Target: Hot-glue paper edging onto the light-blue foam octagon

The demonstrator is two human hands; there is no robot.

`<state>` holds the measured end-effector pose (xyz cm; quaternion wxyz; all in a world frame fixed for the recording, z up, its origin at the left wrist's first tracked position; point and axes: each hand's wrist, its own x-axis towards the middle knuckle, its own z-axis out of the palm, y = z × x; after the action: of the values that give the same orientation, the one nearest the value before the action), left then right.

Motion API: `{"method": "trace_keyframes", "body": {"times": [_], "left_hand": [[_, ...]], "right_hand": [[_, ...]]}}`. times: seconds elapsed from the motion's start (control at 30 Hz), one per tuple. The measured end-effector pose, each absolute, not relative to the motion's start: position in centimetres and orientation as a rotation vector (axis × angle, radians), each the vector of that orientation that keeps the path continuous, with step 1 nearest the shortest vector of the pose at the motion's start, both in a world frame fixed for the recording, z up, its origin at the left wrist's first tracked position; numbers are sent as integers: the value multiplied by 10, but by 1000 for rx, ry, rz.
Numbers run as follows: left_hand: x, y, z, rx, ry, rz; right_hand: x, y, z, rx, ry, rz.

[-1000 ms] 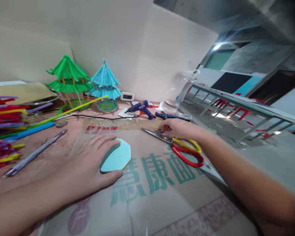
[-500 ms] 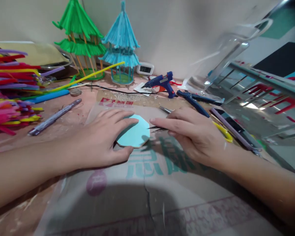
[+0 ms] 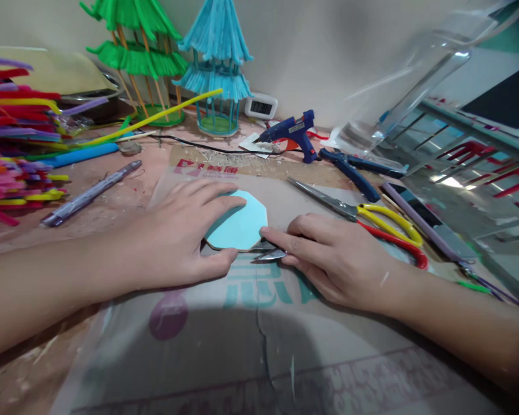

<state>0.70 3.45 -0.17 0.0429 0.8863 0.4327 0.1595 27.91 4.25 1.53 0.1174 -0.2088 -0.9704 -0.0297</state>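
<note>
- My left hand (image 3: 177,239) lies flat, fingers spread over the light blue octagon (image 3: 241,223), pinning it to the printed plastic sheet (image 3: 259,340)
- My right hand (image 3: 335,259) pinches small metal tweezers (image 3: 270,252), tips at the octagon's near edge
- Yellow-and-red scissors (image 3: 372,222) lie just beyond my right hand; the glue gun (image 3: 292,131) and pipe cleaners (image 3: 17,144) sit well apart

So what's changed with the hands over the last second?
The right hand left the scissors, came across to the blue octagon and now presses a small metal tool at its lower right edge. The left hand stayed flat on the octagon; the scissors lie free.
</note>
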Motion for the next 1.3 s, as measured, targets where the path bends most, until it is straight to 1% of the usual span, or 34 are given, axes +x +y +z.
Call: {"method": "trace_keyframes", "body": {"times": [1.3], "left_hand": [[10, 35, -1, 2674, 1311, 542]], "right_hand": [[273, 40, 15, -672, -2822, -128]]}}
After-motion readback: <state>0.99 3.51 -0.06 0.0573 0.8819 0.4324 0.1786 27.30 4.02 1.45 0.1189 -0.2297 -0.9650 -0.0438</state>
